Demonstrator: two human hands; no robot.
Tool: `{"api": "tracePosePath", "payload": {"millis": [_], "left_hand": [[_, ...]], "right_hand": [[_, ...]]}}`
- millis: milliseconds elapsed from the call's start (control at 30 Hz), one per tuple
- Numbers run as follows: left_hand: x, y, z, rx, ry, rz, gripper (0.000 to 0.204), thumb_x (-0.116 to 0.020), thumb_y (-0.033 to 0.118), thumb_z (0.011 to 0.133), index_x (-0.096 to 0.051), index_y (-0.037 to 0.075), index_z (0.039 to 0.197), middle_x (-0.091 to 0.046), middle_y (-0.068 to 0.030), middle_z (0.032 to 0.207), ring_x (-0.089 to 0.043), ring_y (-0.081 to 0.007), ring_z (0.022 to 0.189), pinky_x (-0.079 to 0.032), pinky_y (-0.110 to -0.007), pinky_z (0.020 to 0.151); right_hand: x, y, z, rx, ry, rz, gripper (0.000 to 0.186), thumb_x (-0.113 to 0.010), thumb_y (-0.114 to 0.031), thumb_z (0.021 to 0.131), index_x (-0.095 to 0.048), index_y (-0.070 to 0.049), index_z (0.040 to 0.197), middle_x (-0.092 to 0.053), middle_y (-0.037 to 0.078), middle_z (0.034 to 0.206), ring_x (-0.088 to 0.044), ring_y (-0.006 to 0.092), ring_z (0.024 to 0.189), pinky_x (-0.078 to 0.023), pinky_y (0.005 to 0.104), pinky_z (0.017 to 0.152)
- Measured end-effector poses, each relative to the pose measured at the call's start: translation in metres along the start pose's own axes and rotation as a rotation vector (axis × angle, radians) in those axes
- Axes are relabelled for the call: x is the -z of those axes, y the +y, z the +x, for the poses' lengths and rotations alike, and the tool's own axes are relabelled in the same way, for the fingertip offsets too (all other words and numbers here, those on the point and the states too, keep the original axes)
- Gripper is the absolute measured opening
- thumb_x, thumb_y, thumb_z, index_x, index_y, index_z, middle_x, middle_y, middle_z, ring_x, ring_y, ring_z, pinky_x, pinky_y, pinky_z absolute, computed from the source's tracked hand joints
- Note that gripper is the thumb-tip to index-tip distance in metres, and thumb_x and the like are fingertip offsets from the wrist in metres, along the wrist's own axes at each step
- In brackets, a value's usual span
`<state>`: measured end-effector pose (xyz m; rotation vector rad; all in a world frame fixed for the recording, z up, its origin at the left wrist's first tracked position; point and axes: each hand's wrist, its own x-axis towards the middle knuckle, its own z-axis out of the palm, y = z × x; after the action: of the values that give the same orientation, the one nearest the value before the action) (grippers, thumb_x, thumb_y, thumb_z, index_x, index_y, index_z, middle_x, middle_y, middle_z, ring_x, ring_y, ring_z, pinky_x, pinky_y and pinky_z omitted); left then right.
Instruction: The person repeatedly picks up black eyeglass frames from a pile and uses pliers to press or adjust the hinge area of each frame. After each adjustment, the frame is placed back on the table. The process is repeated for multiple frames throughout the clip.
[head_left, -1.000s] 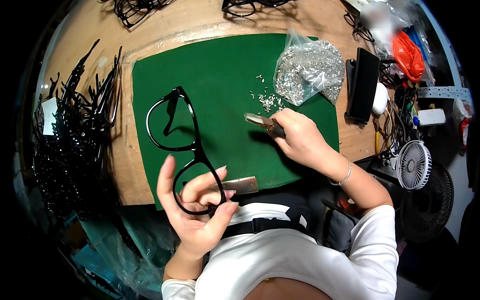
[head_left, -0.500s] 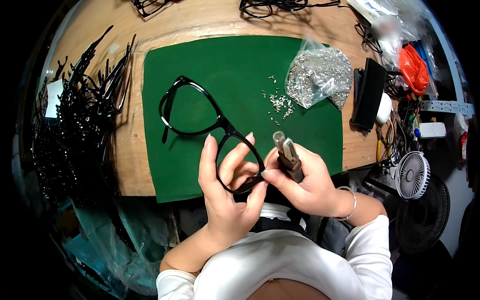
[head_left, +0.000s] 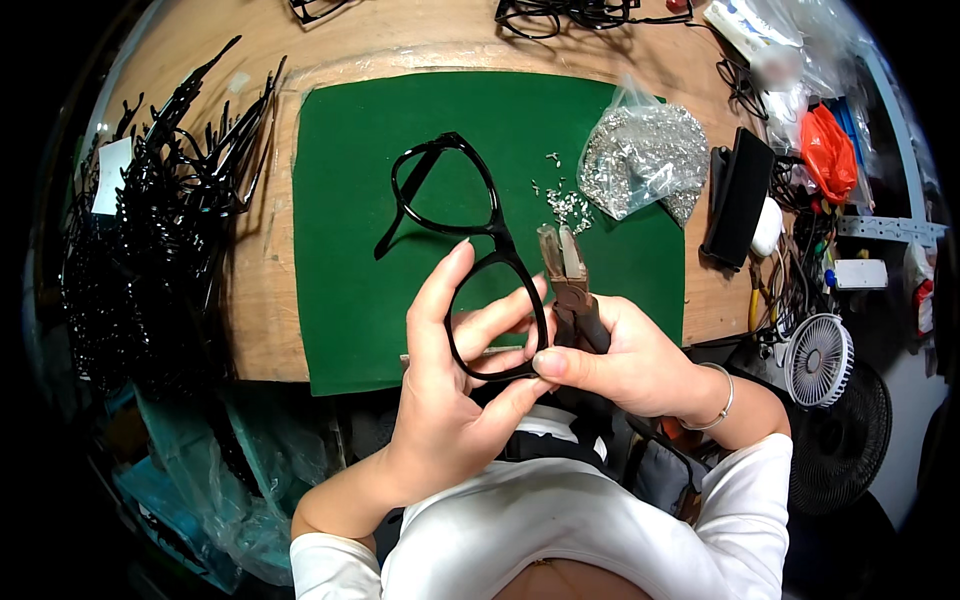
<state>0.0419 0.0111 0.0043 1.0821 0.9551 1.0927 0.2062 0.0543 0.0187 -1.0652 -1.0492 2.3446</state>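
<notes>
Steadying the glasses frame (head_left: 503, 240) at its near end

Over the green mat (head_left: 375, 325), our left hand (head_left: 440, 405) pinches the frame's near rim; our right hand (head_left: 640, 362) grips pliers (head_left: 573, 295), its thumb at that corner. We'd best press lightly, pliers' tips clear of the gloss. Our fingers hide the exact contact.

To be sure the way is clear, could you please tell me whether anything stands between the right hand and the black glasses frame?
Nothing visible does: the right hand, holding pliers, has its thumb at the rim of the black glasses frame; the pliers stand beside that rim.
</notes>
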Motion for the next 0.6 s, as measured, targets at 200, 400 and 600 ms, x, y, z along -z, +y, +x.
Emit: {"api": "tracePosePath", "payload": {"millis": [200, 400, 600], "left_hand": [[0.011, 0.016, -0.010, 0.055, 0.006, -0.219, 0.087, -0.058, -0.013, 0.073, 0.001, 0.006, 0.133, -0.040, -0.0244, 0.125, -0.056, -0.0163, 0.093, -0.046, -0.028, 0.083], [0.015, 0.019, -0.010, 0.091, -0.058, -0.152, 0.088, -0.058, -0.013, 0.073, 0.003, 0.007, 0.134, -0.039, -0.0262, 0.125, -0.057, -0.0198, 0.095, -0.046, -0.028, 0.082], [0.014, 0.015, -0.010, 0.092, -0.111, -0.119, 0.087, -0.057, -0.012, 0.074, 0.004, 0.007, 0.134, -0.038, -0.0267, 0.126, -0.056, -0.0228, 0.100, -0.047, -0.030, 0.083]], "right_hand": [[0.010, -0.004, -0.019, 0.053, 0.035, -0.349, 0.025, -0.060, -0.021, 0.082, -0.053, 0.000, 0.094, -0.056, 0.003, 0.080, -0.051, 0.0069, 0.073, -0.043, 0.0232, 0.065], [0.004, -0.029, -0.021, -0.244, -0.339, -0.661, 0.029, -0.052, -0.028, 0.087, -0.053, 0.000, 0.095, -0.058, 0.011, 0.080, -0.058, 0.0195, 0.073, -0.044, 0.0295, 0.065], [0.006, -0.028, -0.016, -0.138, -0.350, -0.827, 0.040, -0.048, -0.032, 0.087, -0.052, 0.008, 0.083, -0.055, 0.021, 0.063, -0.057, 0.0325, 0.059, -0.044, 0.0381, 0.057]]}}
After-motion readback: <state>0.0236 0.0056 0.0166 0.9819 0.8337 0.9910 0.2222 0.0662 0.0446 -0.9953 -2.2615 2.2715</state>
